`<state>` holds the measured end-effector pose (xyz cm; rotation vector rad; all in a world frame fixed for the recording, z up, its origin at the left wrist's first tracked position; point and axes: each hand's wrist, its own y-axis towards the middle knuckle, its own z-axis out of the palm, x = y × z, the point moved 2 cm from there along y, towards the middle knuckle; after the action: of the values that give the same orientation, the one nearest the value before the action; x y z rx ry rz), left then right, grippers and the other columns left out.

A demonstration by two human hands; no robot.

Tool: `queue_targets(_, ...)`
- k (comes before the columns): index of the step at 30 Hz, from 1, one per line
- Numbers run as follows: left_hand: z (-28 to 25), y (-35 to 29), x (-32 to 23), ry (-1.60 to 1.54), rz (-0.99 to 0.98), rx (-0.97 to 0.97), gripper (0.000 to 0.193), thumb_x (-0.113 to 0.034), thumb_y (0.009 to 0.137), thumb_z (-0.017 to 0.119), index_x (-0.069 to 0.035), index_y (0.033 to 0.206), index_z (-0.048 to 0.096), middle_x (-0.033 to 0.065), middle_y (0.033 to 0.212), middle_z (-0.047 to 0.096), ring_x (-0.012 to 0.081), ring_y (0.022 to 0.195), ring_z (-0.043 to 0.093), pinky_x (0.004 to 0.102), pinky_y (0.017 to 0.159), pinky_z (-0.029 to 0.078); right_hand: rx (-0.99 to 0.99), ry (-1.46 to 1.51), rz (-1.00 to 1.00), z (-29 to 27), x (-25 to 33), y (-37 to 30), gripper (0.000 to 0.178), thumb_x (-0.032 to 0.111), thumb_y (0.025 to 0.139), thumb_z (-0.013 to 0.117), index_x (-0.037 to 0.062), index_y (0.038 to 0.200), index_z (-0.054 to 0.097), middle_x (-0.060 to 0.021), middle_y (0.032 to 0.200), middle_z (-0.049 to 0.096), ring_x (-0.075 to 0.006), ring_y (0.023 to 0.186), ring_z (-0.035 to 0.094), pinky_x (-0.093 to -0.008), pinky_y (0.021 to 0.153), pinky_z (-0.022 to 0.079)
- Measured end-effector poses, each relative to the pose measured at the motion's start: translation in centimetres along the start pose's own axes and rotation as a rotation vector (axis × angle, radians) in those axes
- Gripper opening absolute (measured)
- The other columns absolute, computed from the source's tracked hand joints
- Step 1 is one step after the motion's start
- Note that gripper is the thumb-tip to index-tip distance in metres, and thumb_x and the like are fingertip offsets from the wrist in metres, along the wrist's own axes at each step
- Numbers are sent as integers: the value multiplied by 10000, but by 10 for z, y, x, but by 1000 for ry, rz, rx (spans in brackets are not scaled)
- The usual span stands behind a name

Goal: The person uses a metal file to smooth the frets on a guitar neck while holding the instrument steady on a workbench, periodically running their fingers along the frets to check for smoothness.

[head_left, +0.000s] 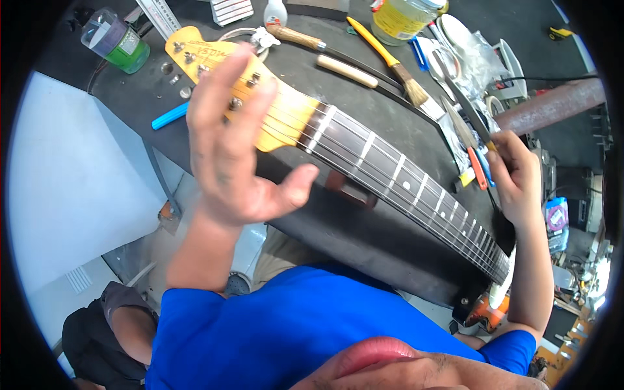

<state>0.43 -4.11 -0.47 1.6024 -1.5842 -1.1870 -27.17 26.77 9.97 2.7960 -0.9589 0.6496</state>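
An electric guitar lies across the bench, its yellow headstock (289, 117) at the upper left. Its dark fretboard (403, 185), with strings along it, slants down to the right. Only a little of the orange body (486, 315) shows, partly behind my right arm. Over the headstock and tuning pegs is my left hand (234, 156), its fingers spread and thumb out, holding nothing; whether it touches the strings I cannot tell. At the bench's right side, my right hand (517, 172) is closed round the end of a long, flat, dark file-like tool (465, 101).
Beyond the neck lie a yellow-handled brush (409, 84), a wooden-handled file (296, 37), a pale wooden handle (348, 70) and a red-handled screwdriver (476, 169). A jar (403, 25) and a green cup (123, 52) stand farther back. A rusty pipe (552, 107) juts in at right.
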Motion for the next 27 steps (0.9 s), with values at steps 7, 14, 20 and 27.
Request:
queue_targets(7, -18, 2, -12, 127, 20, 145, 630, -592, 1049, 686, -95, 1432, 750, 275, 1534, 664, 452, 1405, 657, 618, 1253, 427, 99, -123, 150, 1, -73, -3, 226, 55, 1115, 680, -28, 1324, 704, -128, 957, 728, -141, 868, 661, -342, 837, 555)
queue_targets(14, -9, 16, -12, 92, 124, 207, 615, -602, 1095, 663, -97, 1425, 790, 277, 1574, 621, 445, 1490, 595, 636, 1261, 427, -299, -325, 40, -21, -61, -77, 341, 109, 1081, 729, 12, 1408, 720, -185, 1265, 759, -365, 1277, 737, -446, 1090, 558)
queue_targets(20, -10, 6, -2, -8, 136, 87, 500, -226, 1072, 725, -10, 1522, 749, 285, 1638, 584, 478, 1502, 601, 602, 1278, 466, -516, -226, 300, -44, -96, -229, 163, 28, 1000, 764, 5, 1161, 755, -133, 1148, 785, -305, 1130, 748, -405, 1048, 566)
queue_targets(27, 4, 7, -4, 119, 225, 116, 489, -131, 1065, 665, -3, 1534, 722, 157, 1549, 732, 382, 1476, 642, 545, 1273, 437, -688, -169, 411, 8, -125, -338, 165, 88, 1030, 803, 1, 1170, 799, -136, 1173, 765, -295, 1144, 747, -400, 1062, 564)
